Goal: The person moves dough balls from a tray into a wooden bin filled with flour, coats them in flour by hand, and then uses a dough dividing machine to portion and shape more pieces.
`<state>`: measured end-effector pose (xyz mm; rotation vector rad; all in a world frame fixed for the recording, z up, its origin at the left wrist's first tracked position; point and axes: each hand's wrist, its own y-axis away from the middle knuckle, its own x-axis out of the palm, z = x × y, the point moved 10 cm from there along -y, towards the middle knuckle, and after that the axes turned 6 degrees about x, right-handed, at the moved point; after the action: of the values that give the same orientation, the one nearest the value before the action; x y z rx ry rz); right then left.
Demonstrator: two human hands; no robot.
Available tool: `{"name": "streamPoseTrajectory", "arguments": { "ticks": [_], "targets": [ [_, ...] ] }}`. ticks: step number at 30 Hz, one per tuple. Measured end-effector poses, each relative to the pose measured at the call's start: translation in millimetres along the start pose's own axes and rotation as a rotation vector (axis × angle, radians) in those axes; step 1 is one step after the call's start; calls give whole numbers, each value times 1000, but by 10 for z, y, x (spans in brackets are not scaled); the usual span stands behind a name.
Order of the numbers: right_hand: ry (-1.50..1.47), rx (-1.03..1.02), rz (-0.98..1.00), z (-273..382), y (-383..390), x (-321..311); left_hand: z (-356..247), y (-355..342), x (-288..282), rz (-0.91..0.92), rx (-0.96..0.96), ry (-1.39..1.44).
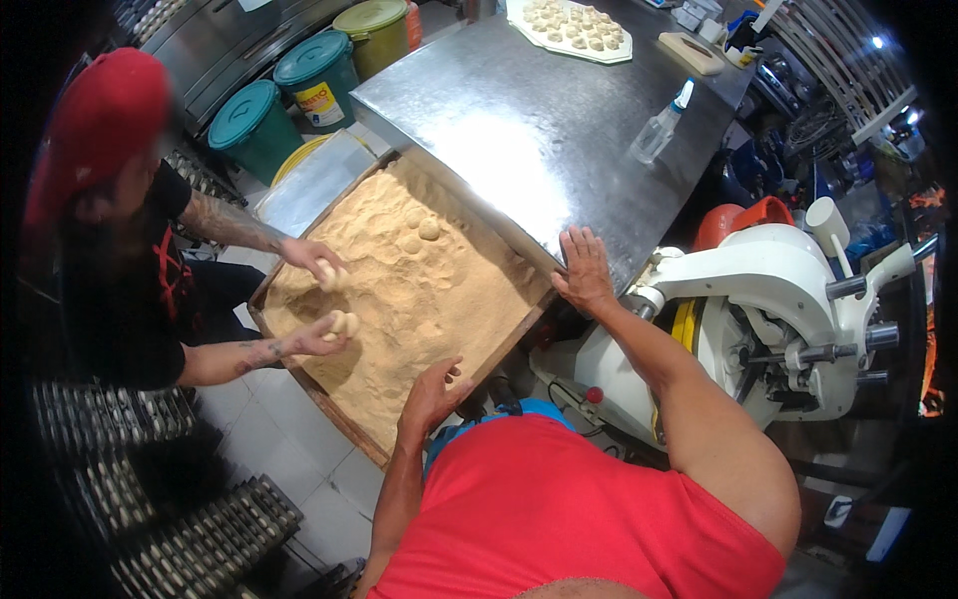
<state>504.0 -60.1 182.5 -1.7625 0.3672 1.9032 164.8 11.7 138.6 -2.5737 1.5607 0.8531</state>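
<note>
My right hand (584, 272) lies flat on the near corner of the steel table (479, 120), fingers stretched out and holding nothing. My left hand (435, 395) hovers at the near edge of a wooden tray (329, 414) filled with tan crumbs (399, 309). Its fingers are loosely bent and apart, with nothing seen in them. A few dough balls (429, 230) rest on the crumbs toward the far side. Across the tray, a co-worker in a red cap holds pale dough balls in both hands (317, 335).
A spray bottle (659, 128) stands on the table, with a platter of dough pieces (571, 30) beyond it. A white machine (768, 290) is close at my right. Lidded bins (317, 75) line the far left. Racks of filled trays (215, 539) stand at lower left.
</note>
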Motion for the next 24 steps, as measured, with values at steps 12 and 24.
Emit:
{"name": "streamPoseTrajectory", "arguments": {
  "ticks": [12, 24],
  "targets": [
    [-6, -16, -21, 8, -6, -23, 75, -58, 42, -9, 31, -2],
    [-9, -24, -56, 8, 11, -12, 152, -24, 95, 5, 15, 19]
  ]
}}
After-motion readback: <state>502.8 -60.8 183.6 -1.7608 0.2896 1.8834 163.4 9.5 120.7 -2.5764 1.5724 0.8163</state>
